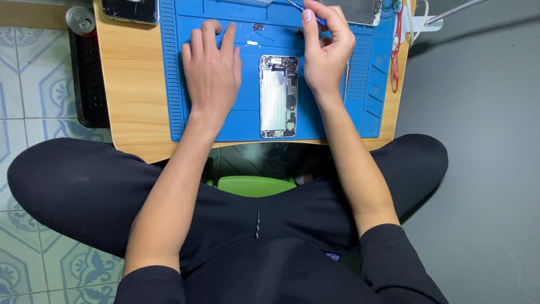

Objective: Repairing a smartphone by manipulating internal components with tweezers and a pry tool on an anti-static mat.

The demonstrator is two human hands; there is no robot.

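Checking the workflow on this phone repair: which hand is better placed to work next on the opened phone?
Probably the right hand: it already pinches a thin blue tool beside the opened phone. The left hand lies flat, empty, on the blue mat.

The top edge cuts off a dark phone [130, 10], a silvery screen panel [360, 11] and the far strip of the blue mat [236, 121]. The right hand [327, 50] covers most of a thin blue-handled tool [296, 7], hiding its tip. Parts inside the opened phone body [278, 97] are too small to tell. The drinks can [80, 19] is partly cropped.
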